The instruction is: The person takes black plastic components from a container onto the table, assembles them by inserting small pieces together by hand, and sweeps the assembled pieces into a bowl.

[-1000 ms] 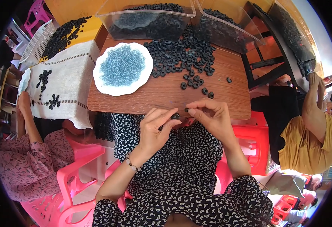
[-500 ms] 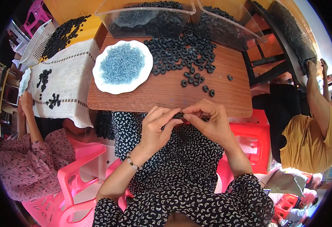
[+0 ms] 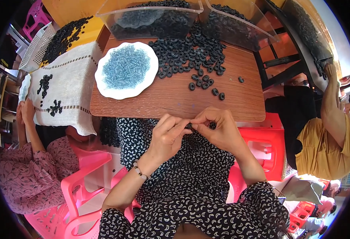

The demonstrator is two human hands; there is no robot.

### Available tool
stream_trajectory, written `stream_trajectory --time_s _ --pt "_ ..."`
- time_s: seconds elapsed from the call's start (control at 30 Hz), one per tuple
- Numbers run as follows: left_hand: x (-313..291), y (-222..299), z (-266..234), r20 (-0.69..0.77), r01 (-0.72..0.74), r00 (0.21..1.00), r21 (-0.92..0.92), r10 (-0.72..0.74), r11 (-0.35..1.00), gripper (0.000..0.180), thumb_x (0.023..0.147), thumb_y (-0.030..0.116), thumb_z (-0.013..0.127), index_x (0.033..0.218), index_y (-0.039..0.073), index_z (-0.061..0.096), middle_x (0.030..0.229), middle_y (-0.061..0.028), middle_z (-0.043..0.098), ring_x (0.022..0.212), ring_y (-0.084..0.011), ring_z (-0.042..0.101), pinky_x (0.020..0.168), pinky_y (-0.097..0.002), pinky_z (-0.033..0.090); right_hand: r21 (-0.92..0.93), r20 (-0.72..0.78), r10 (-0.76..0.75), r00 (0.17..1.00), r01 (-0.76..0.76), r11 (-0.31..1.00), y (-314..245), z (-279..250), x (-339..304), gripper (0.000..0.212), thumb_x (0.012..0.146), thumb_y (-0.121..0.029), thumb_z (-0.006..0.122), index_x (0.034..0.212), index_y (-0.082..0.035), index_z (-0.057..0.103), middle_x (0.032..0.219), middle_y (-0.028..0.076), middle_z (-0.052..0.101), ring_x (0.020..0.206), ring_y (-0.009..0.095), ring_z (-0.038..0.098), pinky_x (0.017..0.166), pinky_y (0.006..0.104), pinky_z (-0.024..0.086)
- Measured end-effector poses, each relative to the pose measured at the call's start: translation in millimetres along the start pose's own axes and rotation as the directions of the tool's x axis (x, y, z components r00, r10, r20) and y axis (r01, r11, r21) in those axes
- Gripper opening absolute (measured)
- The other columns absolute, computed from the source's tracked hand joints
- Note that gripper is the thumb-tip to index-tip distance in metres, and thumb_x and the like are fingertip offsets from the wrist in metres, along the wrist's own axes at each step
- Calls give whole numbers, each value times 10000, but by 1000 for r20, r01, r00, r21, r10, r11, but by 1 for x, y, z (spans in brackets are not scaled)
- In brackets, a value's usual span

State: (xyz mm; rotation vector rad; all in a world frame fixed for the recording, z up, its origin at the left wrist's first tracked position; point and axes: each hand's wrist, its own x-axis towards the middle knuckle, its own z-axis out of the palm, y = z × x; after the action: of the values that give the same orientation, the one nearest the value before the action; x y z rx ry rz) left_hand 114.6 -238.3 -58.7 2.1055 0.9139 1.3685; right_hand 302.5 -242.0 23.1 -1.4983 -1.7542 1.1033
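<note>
Head view: looking straight down at a person's lap and a small wooden table (image 3: 175,99) pushed up against their knees.
Left hand (image 3: 165,137): fingers pinched together on a small black ring (image 3: 189,126), thumb and forefinger closed on it from the left.
Right hand (image 3: 219,129): also pinched on that same ring from the other side, fingertips touching the left hand's. So both hands are grasping the one piece, held just off the near table edge, above the lap.
What's in it: can't really tell if a blue bit is being pushed into the ring, it's too small and mostly hidden by fingers.
Supplies: white plate (image 3: 103,83) heaped with little blue beads (image 3: 126,65), well ahead of the left hand; a loose pile of black rings (image 3: 187,55) spread over the far half of the table, a few strays nearer the hands.
Bins: clear plastic tubs (image 3: 151,18) at the far edge, loaded with more black rings.
Progress: my guess is lots left, both the plate and the pile look pretty full. Which rings are finished ones, no idea.
Around: a person in a pink patterned top (image 3: 27,175) at left by a white cloth (image 3: 69,87) with more dark pieces, another person in yellow (image 3: 322,151) at right.
</note>
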Motion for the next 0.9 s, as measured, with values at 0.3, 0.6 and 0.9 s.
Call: stream_trajectory --time_s 0.3,0.6,0.9 --pt "-3 5 2 38 -53 998 53 51 997 363 690 -109 744 1045 -70 680 928 -109 639 818 -291 585 671 -367 516 -109 -62 -95 994 88 990 -4 7 -9 92 818 10 708 904 19 737 821 112 713 682 158 651 609 283 485" --pt "-1 9 0 21 -56 998 48 55 997 355 700 -105 736 1048 -62 678 923 -106 636 808 -292 583 672 -369 512 -110 -10 -44 999 43 993 -11 3 -11 92 834 6 724 923 21 741 839 92 722 728 132 666 631 257 494" --pt "5 5 -8 -45 -25 999 40 27 999 348 720 -83 760 1059 -42 691 904 -98 641 793 -279 587 658 -358 497 292 32 144 989 -147 945 8 6 1 95 906 -37 736 963 38 731 923 43 732 774 59 648 680 194 518"
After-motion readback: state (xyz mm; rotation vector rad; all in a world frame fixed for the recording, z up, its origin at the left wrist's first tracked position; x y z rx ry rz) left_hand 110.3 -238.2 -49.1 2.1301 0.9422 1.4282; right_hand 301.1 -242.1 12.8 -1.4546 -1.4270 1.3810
